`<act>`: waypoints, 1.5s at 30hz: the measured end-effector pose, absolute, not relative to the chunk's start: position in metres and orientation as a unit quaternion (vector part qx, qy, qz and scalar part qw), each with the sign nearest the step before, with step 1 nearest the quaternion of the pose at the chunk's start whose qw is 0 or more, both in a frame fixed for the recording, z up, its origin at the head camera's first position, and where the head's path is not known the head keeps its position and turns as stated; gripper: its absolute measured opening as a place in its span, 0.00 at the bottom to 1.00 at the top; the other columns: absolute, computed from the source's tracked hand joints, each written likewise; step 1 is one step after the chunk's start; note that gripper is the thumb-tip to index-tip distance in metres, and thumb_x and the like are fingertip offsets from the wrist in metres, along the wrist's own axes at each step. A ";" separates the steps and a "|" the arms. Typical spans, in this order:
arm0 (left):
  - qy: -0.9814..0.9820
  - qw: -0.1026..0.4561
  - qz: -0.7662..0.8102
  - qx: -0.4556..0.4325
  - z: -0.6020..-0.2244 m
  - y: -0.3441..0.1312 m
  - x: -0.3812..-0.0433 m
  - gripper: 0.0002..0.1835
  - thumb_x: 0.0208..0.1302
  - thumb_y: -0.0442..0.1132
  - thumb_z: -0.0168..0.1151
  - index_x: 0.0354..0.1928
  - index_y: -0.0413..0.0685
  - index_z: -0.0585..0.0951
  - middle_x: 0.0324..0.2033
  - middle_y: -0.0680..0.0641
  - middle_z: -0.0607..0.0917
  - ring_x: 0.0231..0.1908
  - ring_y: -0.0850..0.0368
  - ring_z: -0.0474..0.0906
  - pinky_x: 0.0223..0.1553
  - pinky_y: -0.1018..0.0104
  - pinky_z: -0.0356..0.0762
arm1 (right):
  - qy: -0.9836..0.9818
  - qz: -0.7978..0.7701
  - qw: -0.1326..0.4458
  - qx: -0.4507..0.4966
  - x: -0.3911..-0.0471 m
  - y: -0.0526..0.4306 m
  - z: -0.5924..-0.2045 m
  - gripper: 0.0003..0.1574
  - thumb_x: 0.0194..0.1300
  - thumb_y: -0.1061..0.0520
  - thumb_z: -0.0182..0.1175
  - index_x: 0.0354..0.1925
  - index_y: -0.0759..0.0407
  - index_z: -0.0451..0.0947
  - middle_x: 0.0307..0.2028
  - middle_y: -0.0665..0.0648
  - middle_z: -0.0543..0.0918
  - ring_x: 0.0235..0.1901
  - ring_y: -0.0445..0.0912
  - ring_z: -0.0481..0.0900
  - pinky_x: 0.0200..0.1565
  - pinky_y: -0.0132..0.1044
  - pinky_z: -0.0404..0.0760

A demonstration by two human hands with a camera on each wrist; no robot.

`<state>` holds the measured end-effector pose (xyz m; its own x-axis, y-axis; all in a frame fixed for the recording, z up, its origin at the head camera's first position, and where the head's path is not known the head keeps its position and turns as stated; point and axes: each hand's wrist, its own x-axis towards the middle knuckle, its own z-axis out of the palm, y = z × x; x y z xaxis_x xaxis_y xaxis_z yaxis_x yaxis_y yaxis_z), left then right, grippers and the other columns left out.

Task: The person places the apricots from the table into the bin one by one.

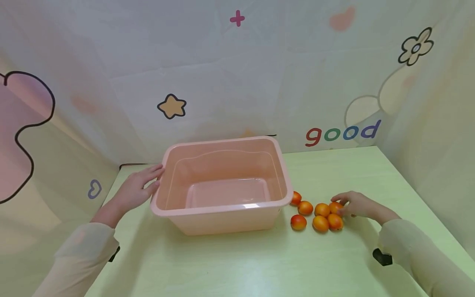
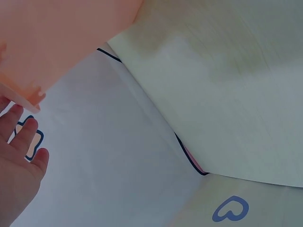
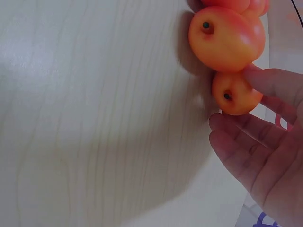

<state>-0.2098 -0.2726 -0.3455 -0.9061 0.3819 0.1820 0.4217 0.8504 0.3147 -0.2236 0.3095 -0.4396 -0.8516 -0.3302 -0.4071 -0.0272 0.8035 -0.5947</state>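
A pink plastic tub [image 1: 222, 220] stands on the table, its inside bare. My left hand [image 1: 138, 187] touches its left rim with the fingertips, the fingers fairly straight; in the left wrist view, that hand [image 2: 21, 161] meets the rim's underside. Right of the tub lie several small orange-red fruits [image 1: 320, 223]. My right hand [image 1: 358, 205] is at the back right fruit [image 1: 335, 207] of the cluster. In the right wrist view the thumb and fingers of that hand [image 3: 265, 137] pinch this fruit [image 3: 239, 94], which is beside a larger-looking one [image 3: 225, 40].
The pale wooden table [image 1: 222, 264] runs up to a printed curtain [image 1: 222, 82] at the back and sides. One fruit [image 1: 295, 198] is partly hidden behind the tub's right side. Another fruit [image 1: 298, 222] lies slightly apart from the cluster.
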 end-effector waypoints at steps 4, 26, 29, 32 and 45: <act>-0.959 0.058 -0.184 -0.207 -0.344 -0.272 -0.211 0.23 0.62 0.38 0.50 0.59 0.37 0.67 0.60 0.37 0.66 0.59 0.36 0.61 0.56 0.38 0.57 | 0.918 -0.288 0.250 -0.109 -0.225 0.310 -0.439 0.29 0.54 0.58 0.59 0.53 0.69 0.69 0.45 0.72 0.74 0.37 0.50 0.75 0.37 0.43 0.79; -0.967 -0.017 -0.198 -0.159 -0.336 -0.274 -0.213 0.28 0.63 0.45 0.50 0.63 0.41 0.62 0.63 0.38 0.62 0.60 0.35 0.57 0.53 0.37 0.61 | 0.925 -0.270 0.227 -0.145 -0.244 0.291 -0.374 0.29 0.55 0.56 0.57 0.53 0.70 0.68 0.39 0.59 0.81 0.38 0.47 0.77 0.45 0.51 0.76; -0.967 -0.017 -0.196 -0.159 -0.335 -0.274 -0.213 0.28 0.63 0.46 0.50 0.62 0.41 0.62 0.63 0.38 0.62 0.60 0.35 0.58 0.52 0.37 0.61 | 0.927 -0.264 0.216 -0.156 -0.248 0.282 -0.356 0.29 0.56 0.56 0.57 0.54 0.69 0.68 0.38 0.57 0.81 0.38 0.46 0.77 0.45 0.49 0.76; -0.969 -0.015 -0.189 -0.161 -0.335 -0.274 -0.213 0.28 0.63 0.46 0.50 0.62 0.40 0.63 0.62 0.38 0.63 0.60 0.35 0.59 0.53 0.38 0.62 | 0.930 -0.257 0.203 -0.164 -0.252 0.273 -0.339 0.28 0.56 0.56 0.57 0.54 0.68 0.68 0.36 0.55 0.81 0.36 0.45 0.76 0.45 0.47 0.76; -0.971 -0.025 -0.176 -0.161 -0.331 -0.271 -0.213 0.27 0.62 0.42 0.50 0.62 0.40 0.63 0.62 0.38 0.64 0.59 0.36 0.60 0.54 0.39 0.62 | 0.933 -0.224 0.156 -0.235 -0.267 0.215 -0.274 0.26 0.54 0.59 0.58 0.52 0.66 0.71 0.37 0.56 0.78 0.36 0.47 0.73 0.40 0.38 0.76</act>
<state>-0.2135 -0.2710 -0.3309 -0.9468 0.3217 0.0082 0.3041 0.8860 0.3500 -0.2668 0.2152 -0.2744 -0.8407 -0.5084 -0.1865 -0.3681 0.7891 -0.4918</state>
